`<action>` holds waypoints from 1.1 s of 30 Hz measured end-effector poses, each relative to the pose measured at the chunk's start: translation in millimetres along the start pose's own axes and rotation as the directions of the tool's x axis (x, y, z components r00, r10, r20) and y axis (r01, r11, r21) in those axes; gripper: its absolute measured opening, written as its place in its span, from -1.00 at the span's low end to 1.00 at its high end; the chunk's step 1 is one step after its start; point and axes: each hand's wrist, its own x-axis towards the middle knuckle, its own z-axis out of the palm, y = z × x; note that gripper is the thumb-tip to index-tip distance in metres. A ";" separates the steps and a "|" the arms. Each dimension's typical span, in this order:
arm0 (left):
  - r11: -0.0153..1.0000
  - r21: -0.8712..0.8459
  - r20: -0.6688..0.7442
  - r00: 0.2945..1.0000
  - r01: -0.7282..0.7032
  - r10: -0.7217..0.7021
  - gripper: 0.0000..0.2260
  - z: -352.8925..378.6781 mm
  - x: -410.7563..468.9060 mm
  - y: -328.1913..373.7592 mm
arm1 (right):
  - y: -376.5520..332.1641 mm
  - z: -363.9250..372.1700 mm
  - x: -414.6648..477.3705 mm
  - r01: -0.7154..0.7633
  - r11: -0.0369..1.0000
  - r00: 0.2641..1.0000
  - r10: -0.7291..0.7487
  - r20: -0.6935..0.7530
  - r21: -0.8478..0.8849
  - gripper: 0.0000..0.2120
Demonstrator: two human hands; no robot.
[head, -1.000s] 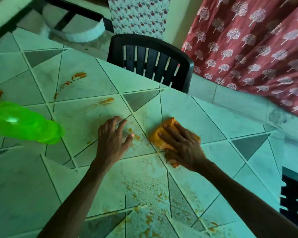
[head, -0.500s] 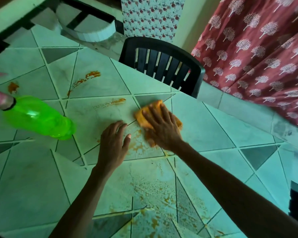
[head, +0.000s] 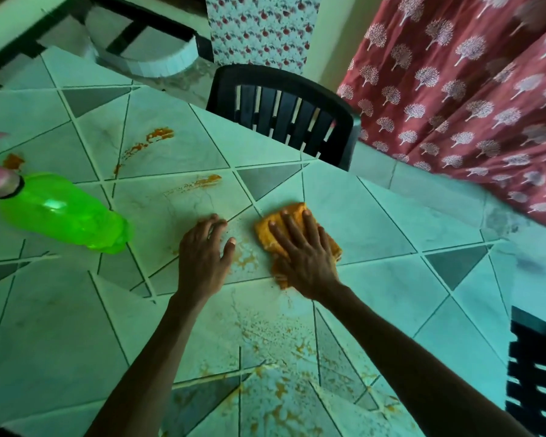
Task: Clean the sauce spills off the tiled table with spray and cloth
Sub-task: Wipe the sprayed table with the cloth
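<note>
My right hand (head: 303, 253) presses flat, fingers spread, on an orange cloth (head: 292, 216) in the middle of the tiled table (head: 391, 279). My left hand (head: 202, 257) rests flat on the tiles just left of the cloth, fingers straight. Between the two hands lies a smeared orange sauce patch (head: 245, 258). More sauce streaks (head: 158, 135) sit further back, one streak (head: 205, 182) lies nearer my left hand, and wet speckled sauce (head: 278, 389) spreads near the front edge. A green spray bottle (head: 63, 212) with a pink top stands at the left, apart from both hands.
A black plastic chair (head: 284, 111) stands at the table's far side, and a second black chair (head: 536, 373) at the right edge. A red patterned curtain (head: 470, 105) hangs at the right. A small sauce blot (head: 13, 160) lies behind the bottle.
My right hand slid the cloth away from me and leftward, then back toward me and to the right. My left hand stayed planted on the tiles. The view shifted slightly.
</note>
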 end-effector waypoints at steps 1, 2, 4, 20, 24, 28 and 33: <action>1.000 0.010 -0.006 1.000 0.008 -0.008 -0.62 -0.4 0.2 1.7 | -0.1 3.6 -24.2 0.043 0.999 0.999 -0.042 0.011 -0.013 -0.37; 1.000 0.023 -0.007 1.000 0.015 -0.014 -0.60 -0.7 0.4 4.1 | 4.9 5.6 -48.4 0.061 0.998 0.998 -0.061 0.017 -0.014 -0.37; 0.999 0.036 -0.002 1.000 0.027 -0.027 -0.57 0.9 0.7 8.1 | 29.3 6.4 -90.0 0.041 0.999 0.999 -0.041 0.015 -0.002 -0.39; 0.991 0.120 -0.001 0.998 0.066 -0.067 -0.69 -4.0 10.3 22.2 | -10.1 11.1 -70.2 0.034 0.999 0.999 -0.034 0.003 -0.024 -0.33; 0.993 0.113 -0.009 1.000 0.015 -0.014 -0.68 0.5 8.7 52.5 | 36.4 5.0 -98.7 -0.049 0.999 0.999 0.049 0.008 0.011 -0.35; 0.980 0.027 0.117 0.974 -0.198 0.193 -0.61 18.4 -0.3 100.5 | 83.4 -7.6 -66.2 -0.314 0.943 0.949 0.315 0.001 0.107 -0.39; 0.930 -0.046 0.205 0.907 -0.366 0.367 -0.54 36.3 -5.2 147.7 | 151.5 -2.4 -128.2 -0.621 0.778 0.781 0.625 -0.017 0.092 -0.18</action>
